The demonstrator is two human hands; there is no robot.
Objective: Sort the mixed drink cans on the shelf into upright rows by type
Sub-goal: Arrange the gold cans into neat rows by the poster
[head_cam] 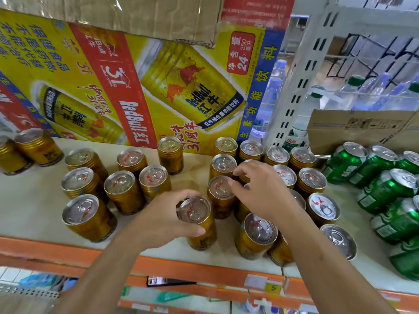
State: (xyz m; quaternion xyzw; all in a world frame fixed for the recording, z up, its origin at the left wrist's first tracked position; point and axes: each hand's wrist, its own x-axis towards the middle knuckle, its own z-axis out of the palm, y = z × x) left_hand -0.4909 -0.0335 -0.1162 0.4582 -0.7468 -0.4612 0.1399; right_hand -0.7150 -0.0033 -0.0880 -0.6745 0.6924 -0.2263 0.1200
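Several gold Red Bull cans stand upright on the cream shelf point(34, 200). My left hand point(163, 218) grips one gold can point(199, 225) near the front edge, fingers and thumb curled round its top. My right hand point(258, 191) reaches over the right group of gold cans point(313, 177); its curled fingertips touch the lid rim of another gold can point(221, 189), and a can beneath the palm is mostly hidden. Green cans point(385, 191) stand in rows at the right. Two gold cans point(34, 148) lean at the far left.
A yellow Red Bull carton point(140, 87) stands along the back of the shelf. A brown cardboard box point(362, 130) sits behind the green cans, with water bottles point(317, 105) beyond a white upright post. The orange shelf lip point(204, 268) carries price tags.
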